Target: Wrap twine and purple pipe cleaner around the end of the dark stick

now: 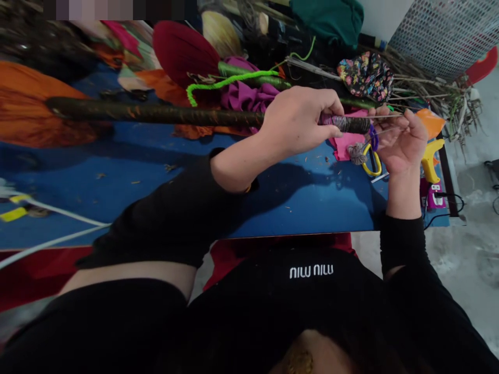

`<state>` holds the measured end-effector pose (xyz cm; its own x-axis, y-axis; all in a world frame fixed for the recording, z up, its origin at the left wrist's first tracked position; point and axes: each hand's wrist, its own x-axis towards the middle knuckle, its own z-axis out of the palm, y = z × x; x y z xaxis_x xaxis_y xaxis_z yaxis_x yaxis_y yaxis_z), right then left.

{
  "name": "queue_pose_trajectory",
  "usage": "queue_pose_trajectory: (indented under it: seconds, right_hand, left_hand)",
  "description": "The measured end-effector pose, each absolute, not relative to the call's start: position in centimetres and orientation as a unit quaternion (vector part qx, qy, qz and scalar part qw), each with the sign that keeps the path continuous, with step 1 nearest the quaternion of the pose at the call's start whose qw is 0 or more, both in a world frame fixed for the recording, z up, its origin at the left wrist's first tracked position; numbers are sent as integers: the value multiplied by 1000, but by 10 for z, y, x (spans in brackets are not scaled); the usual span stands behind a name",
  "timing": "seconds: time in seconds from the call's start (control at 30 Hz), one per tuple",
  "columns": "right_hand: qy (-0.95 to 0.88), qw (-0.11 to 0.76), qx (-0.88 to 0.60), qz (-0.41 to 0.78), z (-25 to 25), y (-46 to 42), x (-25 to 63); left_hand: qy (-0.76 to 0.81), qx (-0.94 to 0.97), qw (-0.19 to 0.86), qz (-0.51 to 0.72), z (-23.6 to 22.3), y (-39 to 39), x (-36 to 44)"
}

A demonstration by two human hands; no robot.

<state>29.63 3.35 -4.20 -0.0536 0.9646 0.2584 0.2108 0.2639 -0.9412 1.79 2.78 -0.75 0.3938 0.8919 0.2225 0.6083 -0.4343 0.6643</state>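
My left hand point(298, 122) is wrapped around a dark brown stick point(163, 112) near its right end. Orange cloth point(23, 106) is bunched at the stick's far left end. Grey-purple yarn point(339, 122) winds around the stick just beyond my left fingers. My right hand point(403, 137), palm up and fingers curled, grips a strand of that yarn, pulled taut past the stick's tip. A small grey yarn ball point(356, 154) sits below the tip. Beside it, partly behind my right hand, are yellow-handled scissors point(373, 161).
A blue table point(288, 202) lies under everything. Behind the stick are a bright green pipe cleaner point(234, 79), purple cloth point(249, 98), dark red cloth point(185, 54), a floral scrunchie point(365, 76) and dry twigs point(432, 88). A yellow glue gun point(431, 161) and a pink power strip point(433, 196) are at right.
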Motion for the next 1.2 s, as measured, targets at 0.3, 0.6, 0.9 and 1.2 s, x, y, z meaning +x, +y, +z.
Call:
queue_pose_trajectory:
  seconds: [0.3, 0.6, 0.9, 1.2]
  right_hand:
    - [-625, 415, -526, 399, -80, 33, 274]
    - [-503, 477, -469, 548, -55, 26, 280]
    - [-457, 544, -320, 627, -41, 30, 316]
    - [-261, 710, -126, 642, -44, 18, 331]
  left_hand:
    - [420, 801, 273, 328, 11, 23, 3]
    - [427, 798, 250, 344, 11, 24, 4]
    - [460, 801, 225, 310, 1, 31, 12]
    - [471, 794, 216, 318, 4, 33, 8]
